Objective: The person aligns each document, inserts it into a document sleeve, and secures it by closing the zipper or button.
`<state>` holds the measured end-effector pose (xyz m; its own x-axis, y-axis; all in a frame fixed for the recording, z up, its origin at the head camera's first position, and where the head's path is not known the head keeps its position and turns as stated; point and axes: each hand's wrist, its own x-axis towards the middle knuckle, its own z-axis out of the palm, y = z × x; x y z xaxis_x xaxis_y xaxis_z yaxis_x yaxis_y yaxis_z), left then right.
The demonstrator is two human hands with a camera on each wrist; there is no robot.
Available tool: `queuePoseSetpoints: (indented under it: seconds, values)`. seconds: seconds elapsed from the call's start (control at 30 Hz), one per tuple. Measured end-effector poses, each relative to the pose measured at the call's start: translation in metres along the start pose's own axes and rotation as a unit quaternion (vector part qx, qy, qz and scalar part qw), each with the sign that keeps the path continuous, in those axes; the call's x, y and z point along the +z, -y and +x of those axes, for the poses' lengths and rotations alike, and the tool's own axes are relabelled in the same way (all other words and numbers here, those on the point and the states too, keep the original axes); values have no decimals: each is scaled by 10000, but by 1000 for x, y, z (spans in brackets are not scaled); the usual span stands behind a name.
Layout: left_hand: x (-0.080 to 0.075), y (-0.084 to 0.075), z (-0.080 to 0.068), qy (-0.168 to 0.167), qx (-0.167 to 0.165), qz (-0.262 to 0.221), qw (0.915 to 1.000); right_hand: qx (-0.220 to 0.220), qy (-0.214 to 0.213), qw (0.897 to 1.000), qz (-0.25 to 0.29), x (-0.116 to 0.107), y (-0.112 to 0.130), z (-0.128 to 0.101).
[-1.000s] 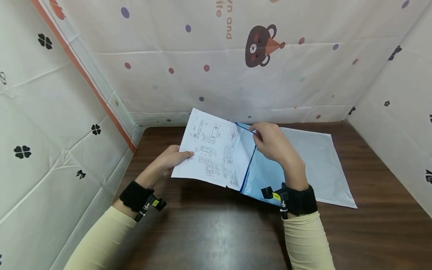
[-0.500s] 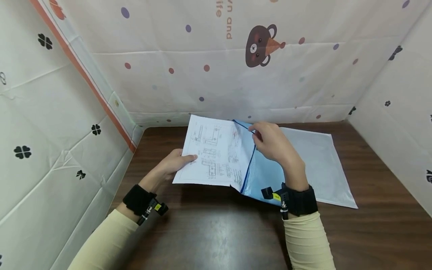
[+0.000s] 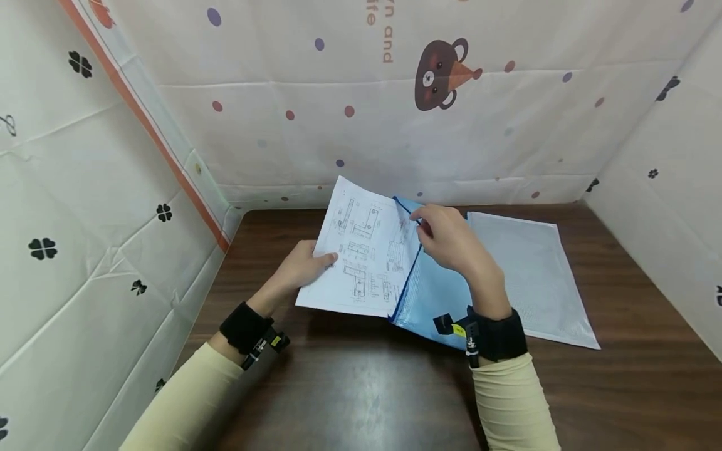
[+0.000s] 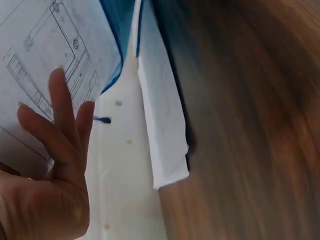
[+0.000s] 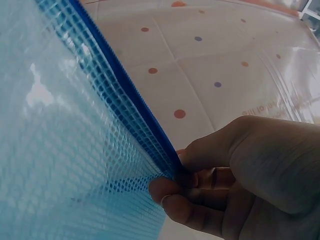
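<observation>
Paper (image 3: 361,250) has tipped toward the back edge of the worktop (image 3: 350,407), pinched in your left grip (image 3: 304,266); your right grip (image 3: 451,238) pinches the blue bag (image 3: 437,291).

Head: high, forward-down at blue pouch (image 3: 435,291). Left wrist: near, from pouch's left. Right wrist: tight on zip (image 5: 131,91), shared with head.

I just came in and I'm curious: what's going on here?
A person's left hand holds white rectangular paper printed with line drawings. The right hand pinches the dark blue zip edge of a see-through light blue mesh pouch. The paper's right end is at that edge; how much, if any, is inside isn't clear. A pale grey mesh rectangle lies to the right on the brown wooden table.
</observation>
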<state>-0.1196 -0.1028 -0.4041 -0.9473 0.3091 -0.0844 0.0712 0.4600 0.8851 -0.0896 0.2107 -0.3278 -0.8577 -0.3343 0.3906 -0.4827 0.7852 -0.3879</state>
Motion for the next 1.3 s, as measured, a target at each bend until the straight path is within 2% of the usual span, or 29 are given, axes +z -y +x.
queuePoseSetpoints:
  seconds: [0.07, 0.2, 0.27, 0.5, 0.53, 0.77, 1.0, 1.3]
  values:
    - [1, -1, 0, 13, -50, -69, 10000, 5, -19, 10000, -25, 0, -1, 0]
    - [10, -2, -1, 381, -235, -463, 9979, 21, 27, 10000, -13, 2, 0, 0]
    - [15, -5, -1, 494, -219, -598, 9967, 7, 45, 10000, 0, 2, 1, 1]
    - [26, -13, 6, 576, -271, -1096, 9919, -14, 125, 9999, 49, 7, 5, 3]
    - [26, -14, 7, 575, -285, -1112, 9917, -34, 130, 9999, 52, 7, 6, 3]
    - [28, -18, 11, 239, -101, -399, 9989, -115, -11, 9999, -13, 8, 5, 5]
    - [39, -28, 8, 752, -139, -1052, 9915, -55, 62, 9999, 64, 9, 7, 6]
    - [49, -32, 15, 836, 22, -1031, 9911, -98, -50, 9999, 61, 14, 9, 7]
